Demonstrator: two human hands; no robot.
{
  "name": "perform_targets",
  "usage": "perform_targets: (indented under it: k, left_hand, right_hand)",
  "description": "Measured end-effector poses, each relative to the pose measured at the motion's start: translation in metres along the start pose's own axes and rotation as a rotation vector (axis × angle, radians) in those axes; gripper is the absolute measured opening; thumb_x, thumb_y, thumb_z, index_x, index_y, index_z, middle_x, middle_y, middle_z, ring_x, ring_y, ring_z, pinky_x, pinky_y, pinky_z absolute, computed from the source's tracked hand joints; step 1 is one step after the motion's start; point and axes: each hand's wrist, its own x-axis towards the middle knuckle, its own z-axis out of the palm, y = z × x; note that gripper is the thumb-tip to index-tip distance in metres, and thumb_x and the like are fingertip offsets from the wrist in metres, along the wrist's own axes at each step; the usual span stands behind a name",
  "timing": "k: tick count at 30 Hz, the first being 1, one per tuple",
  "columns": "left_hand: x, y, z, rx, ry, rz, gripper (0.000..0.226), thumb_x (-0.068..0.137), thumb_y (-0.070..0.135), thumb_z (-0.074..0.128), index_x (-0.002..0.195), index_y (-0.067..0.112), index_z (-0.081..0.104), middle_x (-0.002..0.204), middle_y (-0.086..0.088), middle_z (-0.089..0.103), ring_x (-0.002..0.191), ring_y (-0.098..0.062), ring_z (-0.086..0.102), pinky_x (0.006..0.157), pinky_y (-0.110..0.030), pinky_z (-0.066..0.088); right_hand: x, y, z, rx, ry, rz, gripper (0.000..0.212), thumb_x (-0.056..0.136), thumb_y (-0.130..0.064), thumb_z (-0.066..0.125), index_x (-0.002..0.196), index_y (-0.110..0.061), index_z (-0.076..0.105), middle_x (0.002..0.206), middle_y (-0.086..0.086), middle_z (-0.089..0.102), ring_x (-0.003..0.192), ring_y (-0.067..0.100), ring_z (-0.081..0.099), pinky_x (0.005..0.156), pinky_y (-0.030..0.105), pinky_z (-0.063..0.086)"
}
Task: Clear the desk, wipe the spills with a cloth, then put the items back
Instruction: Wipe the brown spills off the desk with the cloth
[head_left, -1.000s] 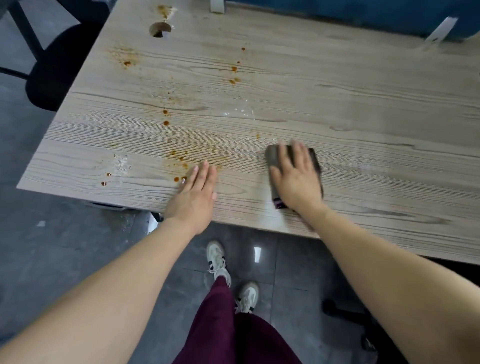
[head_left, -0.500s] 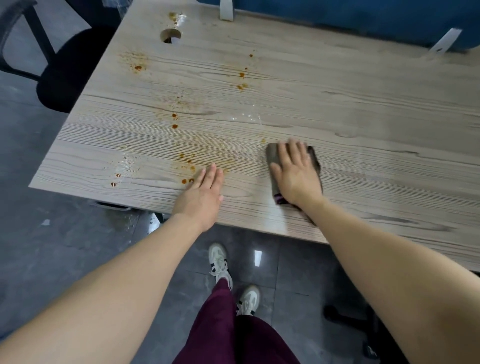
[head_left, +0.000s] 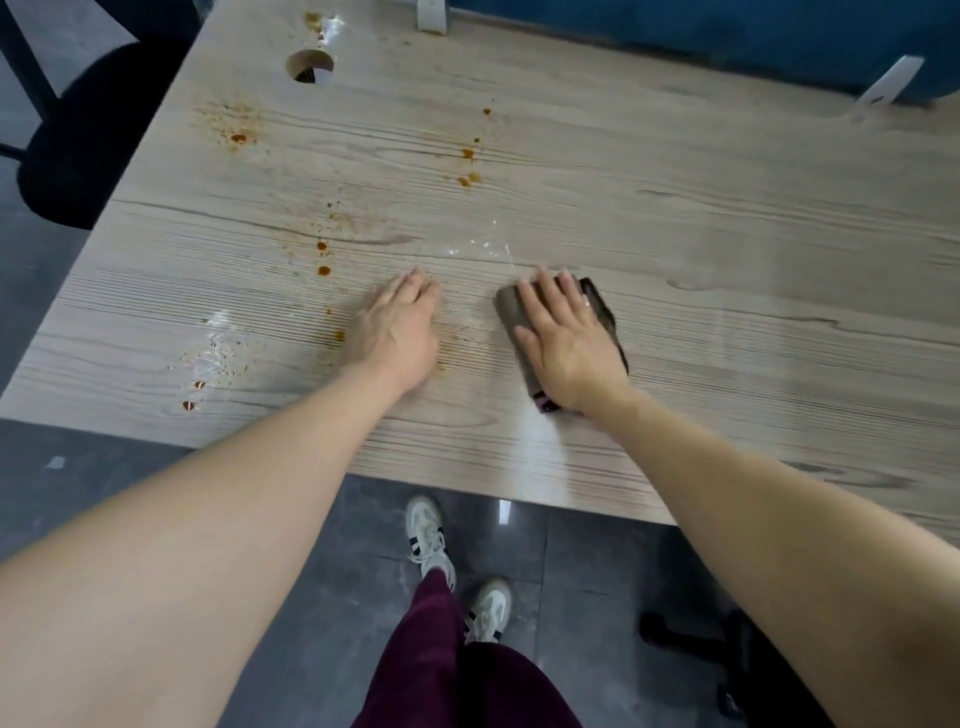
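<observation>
A light wood-grain desk (head_left: 727, 249) fills the view. My right hand (head_left: 569, 343) lies flat with straight fingers on a folded dark grey cloth (head_left: 506, 306), pressing it onto the desk near the middle. My left hand (head_left: 397, 327) rests flat on the bare desktop just left of the cloth. Orange-brown spill spots (head_left: 323, 258) dot the left half of the desk, with more spots (head_left: 469, 166) farther back and a wet patch (head_left: 213, 358) near the front left edge.
A round cable hole (head_left: 310, 66) sits at the back left of the desk. A blue partition (head_left: 727, 36) runs along the far edge. A black chair (head_left: 78, 156) stands left of the desk, and a chair base (head_left: 727, 644) is on the floor at the right.
Both hands have moved farther onto the desk, away from the front edge. The right hand has slid the cloth forward with it.
</observation>
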Motion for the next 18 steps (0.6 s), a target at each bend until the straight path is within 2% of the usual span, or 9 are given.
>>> perform_targets:
  k: [2,6,8,10,14,16,18]
  left_hand:
    - [0.01,-0.003,0.002,-0.017,-0.059,0.001,0.058,0.099,0.021,0.033,0.152,0.02,0.009,0.16,-0.001,0.0,0.147,-0.018,0.001,0.12,-0.035,0.005]
    - [0.016,-0.011,0.006,-0.01,-0.108,0.048,0.058,0.099,0.024,0.031,0.152,0.018,0.008,0.159,-0.005,0.0,0.147,-0.022,0.001,0.12,-0.037,0.01]
    - [0.017,-0.01,0.007,0.016,-0.1,0.053,0.06,0.098,0.024,0.032,0.152,0.016,0.009,0.159,-0.007,0.002,0.147,-0.024,0.004,0.12,-0.039,0.012]
    - [0.019,-0.009,0.005,0.031,-0.094,0.052,0.06,0.096,0.024,0.035,0.152,0.015,0.012,0.159,-0.008,0.005,0.147,-0.024,0.007,0.119,-0.037,0.013]
    - [0.02,-0.008,-0.001,0.019,-0.115,0.042,0.06,0.096,0.023,0.036,0.152,0.017,0.014,0.16,-0.005,0.005,0.147,-0.023,0.007,0.119,-0.033,0.014]
    - [0.02,-0.01,-0.002,0.017,-0.124,0.054,0.06,0.097,0.024,0.036,0.152,0.018,0.013,0.16,-0.005,0.004,0.147,-0.023,0.007,0.118,-0.034,0.014]
    - [0.019,-0.012,-0.001,0.022,-0.131,0.06,0.06,0.097,0.024,0.035,0.152,0.019,0.011,0.159,-0.005,0.004,0.147,-0.023,0.006,0.119,-0.035,0.015]
  right_hand:
    - [0.024,0.013,-0.007,0.014,0.006,0.075,0.055,0.102,-0.041,0.023,0.152,-0.021,0.011,0.16,0.004,0.002,0.147,0.024,-0.005,0.117,0.037,-0.001]
    - [0.041,0.011,-0.007,0.031,0.028,0.212,0.056,0.102,-0.04,0.023,0.152,-0.02,0.008,0.16,0.005,0.0,0.146,0.025,-0.007,0.118,0.039,-0.002]
    - [0.03,-0.01,-0.002,0.039,0.028,0.163,0.059,0.101,-0.04,0.028,0.152,-0.017,0.011,0.159,0.009,0.004,0.146,0.028,-0.005,0.119,0.041,0.001]
    - [0.015,-0.036,0.004,0.046,-0.007,0.018,0.059,0.1,-0.04,0.031,0.152,-0.018,0.012,0.159,0.008,0.006,0.146,0.027,-0.004,0.118,0.04,0.001]
    - [0.015,-0.034,0.001,0.014,-0.092,-0.194,0.064,0.094,-0.052,0.013,0.151,-0.022,0.013,0.159,0.003,0.009,0.147,0.023,-0.002,0.119,0.037,0.005]
    - [0.038,-0.011,-0.003,-0.008,-0.061,-0.173,0.064,0.095,-0.051,0.013,0.151,-0.021,0.013,0.159,0.005,0.01,0.147,0.025,-0.001,0.12,0.039,0.005]
    - [0.062,0.01,-0.012,0.025,-0.057,-0.02,0.058,0.101,-0.045,0.02,0.152,-0.021,0.01,0.159,0.006,0.004,0.147,0.025,-0.006,0.12,0.038,0.0]
